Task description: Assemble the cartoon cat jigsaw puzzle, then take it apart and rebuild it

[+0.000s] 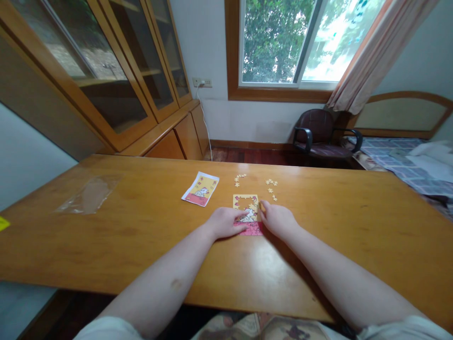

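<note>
A partly assembled jigsaw puzzle lies on the table, pink at the bottom and yellow above, with a white cartoon animal. A gap in its upper middle shows the table through it. My left hand rests on its left side, fingers stretched over the animal and the pink part. Against the right edge is my right hand, thumb and forefinger a little apart; I make out no piece between them. Loose yellow pieces lie beyond the puzzle in two groups, one at the left and one at the right.
A printed picture sheet with the same design lies left of the puzzle. Farther left is a clear plastic bag on the wooden table. Beyond the table stand a glass-fronted cabinet, an armchair and a bed.
</note>
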Tool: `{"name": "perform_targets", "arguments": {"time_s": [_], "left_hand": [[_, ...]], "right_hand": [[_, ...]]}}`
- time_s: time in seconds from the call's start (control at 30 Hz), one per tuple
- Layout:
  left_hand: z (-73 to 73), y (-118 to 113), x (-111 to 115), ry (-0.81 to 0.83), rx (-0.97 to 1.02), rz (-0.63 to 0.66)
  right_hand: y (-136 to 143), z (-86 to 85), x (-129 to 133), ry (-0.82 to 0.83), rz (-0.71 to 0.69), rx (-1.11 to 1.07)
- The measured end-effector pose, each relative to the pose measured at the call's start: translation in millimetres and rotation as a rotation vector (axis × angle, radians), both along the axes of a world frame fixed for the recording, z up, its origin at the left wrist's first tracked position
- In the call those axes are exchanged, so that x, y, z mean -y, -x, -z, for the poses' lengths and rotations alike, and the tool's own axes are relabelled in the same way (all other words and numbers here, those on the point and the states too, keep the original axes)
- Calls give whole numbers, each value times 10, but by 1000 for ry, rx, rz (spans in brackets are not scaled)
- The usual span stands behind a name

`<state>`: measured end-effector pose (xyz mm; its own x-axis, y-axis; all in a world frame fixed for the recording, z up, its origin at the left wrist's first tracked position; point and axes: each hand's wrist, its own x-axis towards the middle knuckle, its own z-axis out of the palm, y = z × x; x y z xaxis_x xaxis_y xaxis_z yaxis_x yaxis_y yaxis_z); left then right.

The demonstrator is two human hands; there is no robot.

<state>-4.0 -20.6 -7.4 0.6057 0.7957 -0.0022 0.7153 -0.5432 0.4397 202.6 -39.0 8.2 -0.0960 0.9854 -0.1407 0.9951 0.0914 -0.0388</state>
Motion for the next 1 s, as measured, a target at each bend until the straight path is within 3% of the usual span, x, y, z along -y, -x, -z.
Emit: {"name": "perform_targets", "arguments": {"time_s": [0.13, 0.37, 0.6, 0.77, 1.0], "left_hand": [[22, 101, -83, 4, 127, -133], [76, 248, -258, 92, 328, -350], [84, 241, -264, 112, 342, -351], [93, 243, -271, 118, 354, -360], [114, 250, -281, 96, 366, -348]], "right_hand": [[-258, 9, -159, -139, 84, 79], [-471, 85, -286, -53, 29, 96], [-419, 82, -271, -21, 33, 90], [-452, 66, -277, -44, 112, 80], [-550, 104, -332, -26, -10, -69]]}}
